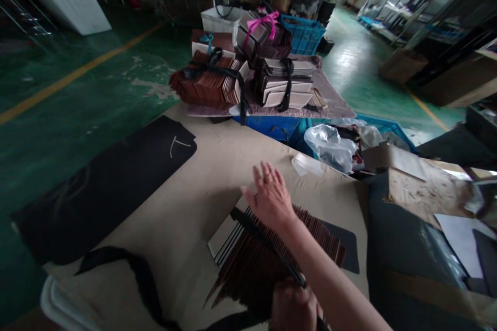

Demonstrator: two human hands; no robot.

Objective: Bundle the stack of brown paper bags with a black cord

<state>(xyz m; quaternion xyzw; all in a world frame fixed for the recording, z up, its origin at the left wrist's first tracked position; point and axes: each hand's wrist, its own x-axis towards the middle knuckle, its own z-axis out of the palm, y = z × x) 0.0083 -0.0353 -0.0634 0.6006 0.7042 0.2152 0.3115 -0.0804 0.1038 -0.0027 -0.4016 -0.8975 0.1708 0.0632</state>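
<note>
A stack of brown flat cards with white edges (248,264) lies on the tan table (186,201). A black strap (264,240) runs over the stack. My right hand (269,196) reaches across and rests flat on the stack's far end, fingers spread and open. At the bottom edge, close to me, my left hand (293,310) is a fist closed round the strap's near end. More black strap (135,269) trails over the table to the left.
A black sheet (104,191) covers the table's left side. Tied bundles of brown and white cards (248,77) are piled on a board behind. Blue crates (303,33), a plastic bag (330,145) and wooden scraps (423,191) sit to the right. Green floor surrounds the table.
</note>
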